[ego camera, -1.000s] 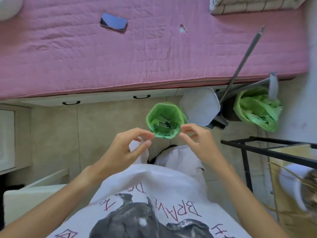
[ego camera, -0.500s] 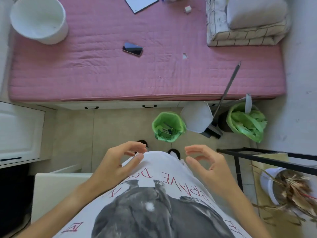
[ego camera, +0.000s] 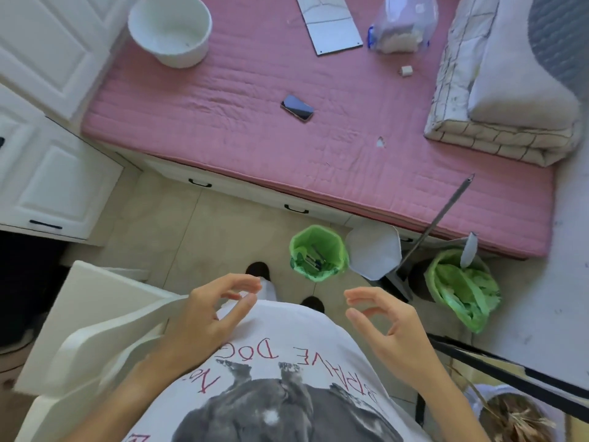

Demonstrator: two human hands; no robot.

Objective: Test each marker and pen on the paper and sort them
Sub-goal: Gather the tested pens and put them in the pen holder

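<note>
Red lettering runs across the person's white T-shirt, upside down from the head view; "DOG" and "No." can be read, and a word ending in "AVE" beside them, above a grey printed animal. Nothing else in view carries writing I can read.

The pens and markers lie inside a small bin lined with a green bag, standing on the tiled floor just in front of the bed drawers. The bin sits beyond both hands, between them and a little nearer the right one, and neither hand touches it.

The left hand hovers in front of the shirt with its fingers loosely curved, thumb and forefinger apart, holding nothing. The right hand mirrors it: fingers bent in a loose arc, thumb clear of the fingertips, nothing in its grasp. The two hands are well apart from each other.

A pale octagonal lid leans just beside the small bin on its right. Further right stands a second, larger bin with a green liner, and a thin metal rod slants up from near it over the mattress edge. On the pink quilted mattress lie a dark phone, a white bucket, a pale flat sheet, a clear plastic bag and a folded blanket.
</note>
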